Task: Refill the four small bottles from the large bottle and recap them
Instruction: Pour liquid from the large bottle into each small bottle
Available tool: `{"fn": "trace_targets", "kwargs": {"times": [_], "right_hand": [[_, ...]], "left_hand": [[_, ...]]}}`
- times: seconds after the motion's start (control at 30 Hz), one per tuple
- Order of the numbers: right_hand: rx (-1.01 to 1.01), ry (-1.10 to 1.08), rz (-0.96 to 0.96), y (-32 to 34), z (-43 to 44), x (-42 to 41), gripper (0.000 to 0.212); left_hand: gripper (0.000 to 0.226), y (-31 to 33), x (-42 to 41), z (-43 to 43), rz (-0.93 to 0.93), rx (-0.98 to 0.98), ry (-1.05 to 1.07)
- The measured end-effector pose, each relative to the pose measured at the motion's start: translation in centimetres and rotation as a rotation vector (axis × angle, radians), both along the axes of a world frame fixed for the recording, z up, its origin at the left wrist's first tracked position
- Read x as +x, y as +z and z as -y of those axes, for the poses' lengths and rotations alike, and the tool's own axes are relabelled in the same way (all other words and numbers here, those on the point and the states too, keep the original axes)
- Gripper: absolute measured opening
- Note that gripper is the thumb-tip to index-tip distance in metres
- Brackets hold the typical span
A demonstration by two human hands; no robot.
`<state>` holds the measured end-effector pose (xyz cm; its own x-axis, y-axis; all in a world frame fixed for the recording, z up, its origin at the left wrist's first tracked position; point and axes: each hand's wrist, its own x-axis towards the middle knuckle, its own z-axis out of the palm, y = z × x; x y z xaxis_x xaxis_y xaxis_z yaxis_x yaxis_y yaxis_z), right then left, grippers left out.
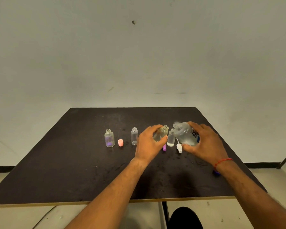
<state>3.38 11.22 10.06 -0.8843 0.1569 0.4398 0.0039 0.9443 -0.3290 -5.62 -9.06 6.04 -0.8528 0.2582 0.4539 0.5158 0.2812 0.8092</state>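
Observation:
My left hand grips a small clear bottle, uncapped and tilted to the right. My right hand grips the large clear bottle, open and tipped left, its mouth close to the small one's mouth. Between them a small bottle stands uncapped on the table with a little liquid at its bottom. Two more small open bottles stand to the left, the far left bottle and the second bottle.
On the dark table lie a pink cap, a purple cap under my left hand, a white nozzle cap and a blue cap beneath my right wrist. A pale wall rises behind.

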Motion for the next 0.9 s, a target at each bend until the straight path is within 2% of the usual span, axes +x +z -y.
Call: {"fn": "trace_targets", "kwargs": {"times": [0.33,0.9], "right_hand": [[0.221,-0.009,0.030,2.0,0.1,0.6,0.072],[0.474,-0.003,0.103,5.2,-0.6,0.6,0.080]], "left_hand": [[0.040,0.9,1.2,0.4,-0.047,-0.004,-0.037],[0.037,1.1,1.9,0.7,-0.092,-0.072,-0.028]]}}
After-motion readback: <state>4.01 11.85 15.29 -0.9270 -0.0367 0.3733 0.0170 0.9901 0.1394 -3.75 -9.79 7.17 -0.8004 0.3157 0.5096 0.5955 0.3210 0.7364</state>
